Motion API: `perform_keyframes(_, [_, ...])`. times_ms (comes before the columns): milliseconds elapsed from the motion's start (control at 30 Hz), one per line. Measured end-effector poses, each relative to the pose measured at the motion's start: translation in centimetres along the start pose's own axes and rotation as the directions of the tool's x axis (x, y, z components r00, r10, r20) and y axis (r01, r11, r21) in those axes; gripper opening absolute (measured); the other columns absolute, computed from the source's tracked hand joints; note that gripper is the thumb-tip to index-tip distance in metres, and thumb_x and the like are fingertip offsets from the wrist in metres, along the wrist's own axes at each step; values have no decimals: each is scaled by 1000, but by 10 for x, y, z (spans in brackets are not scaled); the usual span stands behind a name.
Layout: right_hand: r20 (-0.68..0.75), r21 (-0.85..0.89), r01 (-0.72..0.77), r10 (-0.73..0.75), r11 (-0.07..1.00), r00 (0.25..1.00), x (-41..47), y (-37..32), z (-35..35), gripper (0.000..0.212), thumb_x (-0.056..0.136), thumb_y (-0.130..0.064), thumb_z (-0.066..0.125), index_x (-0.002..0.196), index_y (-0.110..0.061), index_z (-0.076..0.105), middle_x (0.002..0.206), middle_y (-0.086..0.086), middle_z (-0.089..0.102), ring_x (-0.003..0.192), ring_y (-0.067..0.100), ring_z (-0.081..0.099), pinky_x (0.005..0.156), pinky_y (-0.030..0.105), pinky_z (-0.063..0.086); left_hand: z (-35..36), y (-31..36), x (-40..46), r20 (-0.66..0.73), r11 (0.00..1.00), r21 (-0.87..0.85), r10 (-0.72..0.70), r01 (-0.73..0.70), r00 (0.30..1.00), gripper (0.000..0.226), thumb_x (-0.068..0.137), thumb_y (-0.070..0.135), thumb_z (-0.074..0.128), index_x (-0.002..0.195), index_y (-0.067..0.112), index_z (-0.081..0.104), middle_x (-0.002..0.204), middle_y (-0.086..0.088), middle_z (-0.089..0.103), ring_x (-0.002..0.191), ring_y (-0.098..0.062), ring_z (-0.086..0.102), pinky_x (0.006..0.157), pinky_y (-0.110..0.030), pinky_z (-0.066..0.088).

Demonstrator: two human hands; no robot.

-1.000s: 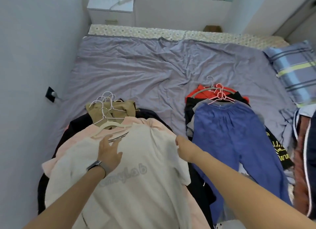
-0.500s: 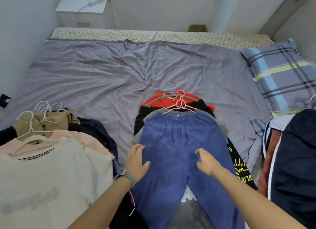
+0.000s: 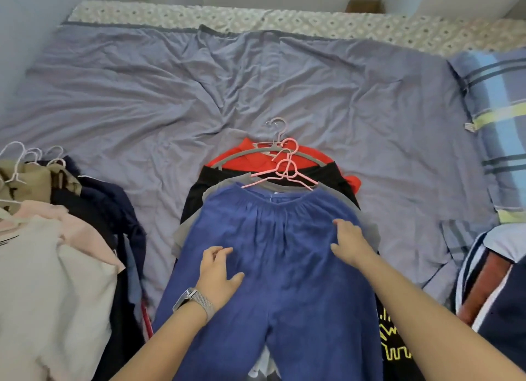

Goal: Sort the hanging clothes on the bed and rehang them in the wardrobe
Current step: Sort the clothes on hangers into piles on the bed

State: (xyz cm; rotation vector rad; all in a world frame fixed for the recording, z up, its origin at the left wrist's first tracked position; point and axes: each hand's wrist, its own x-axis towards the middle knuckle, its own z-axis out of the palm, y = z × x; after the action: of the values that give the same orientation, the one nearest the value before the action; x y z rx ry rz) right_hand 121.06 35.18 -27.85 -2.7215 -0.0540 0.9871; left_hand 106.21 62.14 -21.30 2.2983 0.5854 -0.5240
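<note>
Head view: a bed [image 3: 119,90] covered with a rumpled grey-blue sheet fills the scene. At its near middle lies a stack of clothes on hangers, topped by blue trousers [image 3: 273,266] spread flat with the waistband toward the far side. Under them show a grey garment [image 3: 187,227], a black garment [image 3: 199,187] and a red garment [image 3: 242,158], with pink hangers [image 3: 287,173] and a grey hanger [image 3: 242,157] bunched at the far end of the stack.

The left hand [image 3: 217,275], with a watch [image 3: 187,296] on its wrist, rests on the trousers' left leg, fingers loosely spread and grasping nothing. The right hand [image 3: 348,242] lies on the trousers near the right of the waistband, fingers slightly bent against the cloth; whether it pinches the fabric cannot be told.

At the near left sits a second pile: a cream T-shirt [image 3: 54,289] on top, a pink garment [image 3: 76,229], dark navy clothes [image 3: 113,204] and a tan garment [image 3: 31,178] with white hangers [image 3: 25,158]. A plaid pillow [image 3: 501,118] lies at the right edge, with more dark clothes [image 3: 501,301] near it.
</note>
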Motion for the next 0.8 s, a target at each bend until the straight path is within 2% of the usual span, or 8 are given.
perform_keyframes(167, [-177,43,92,-83,995,981,65,-9,-2,89,78,-22,75,149,-14,22,149,10,37,137,31,34,109,45,36,16,1,12,-45,997,-69,-29,26,999,59,85,23,65,137,14,37,138,-2,23,133,-13,26,108,-19,22])
perform_keyframes(267, [-130,-43,31,-36,999,991,85,-9,0,104,70,-35,81,150,-15,17,151,10,31,138,34,29,111,45,33,21,-2,14,-50,995,-90,-51,47,997,61,85,23,64,138,15,35,137,-1,22,131,-12,27,105,-15,22])
perform_keyframes(333, [-110,-103,-12,1,995,994,88,-14,2,101,70,-47,77,149,-17,21,145,15,37,132,38,32,105,46,35,22,-3,13,-58,993,-101,-60,53,997,61,86,23,64,138,16,35,136,0,22,130,-10,27,103,-13,22])
perform_keyframes(433, [-156,-51,-54,46,997,987,84,-21,0,91,73,-61,68,144,-18,31,137,19,48,127,39,37,101,46,36,20,-2,12,-79,991,-121,-65,55,995,58,86,23,63,137,17,36,131,3,23,128,-9,29,101,-13,22])
perform_keyframes(533, [-205,-125,-17,-10,992,979,79,-23,0,49,90,-46,54,130,-19,49,125,18,57,119,37,46,98,44,37,17,3,16,-108,991,-130,-56,42,993,55,87,22,62,136,17,38,126,5,24,126,-9,31,99,-12,22])
perform_keyframes(567, [-224,-93,64,-83,994,971,76,-25,2,35,93,-36,51,123,-17,54,118,16,62,113,37,52,93,44,40,15,5,17,-126,991,-131,-44,27,991,54,87,21,61,136,17,38,125,6,25,125,-9,31,100,-12,22])
perform_keyframes(667, [-228,316,308,-244,897,943,50,-30,15,9,90,-12,52,93,-14,61,89,7,66,85,28,61,73,42,48,10,11,22,-199,989,-139,11,-39,980,51,87,17,61,134,16,41,124,5,28,121,-5,32,105,-16,25])
perform_keyframes(800, [-89,550,337,-347,765,934,-13,-28,19,26,94,-18,56,69,-15,56,58,-13,45,56,5,38,57,27,35,-3,17,29,-385,981,-58,147,-183,911,48,90,17,54,136,14,42,134,-7,35,126,-17,34,108,-25,24])
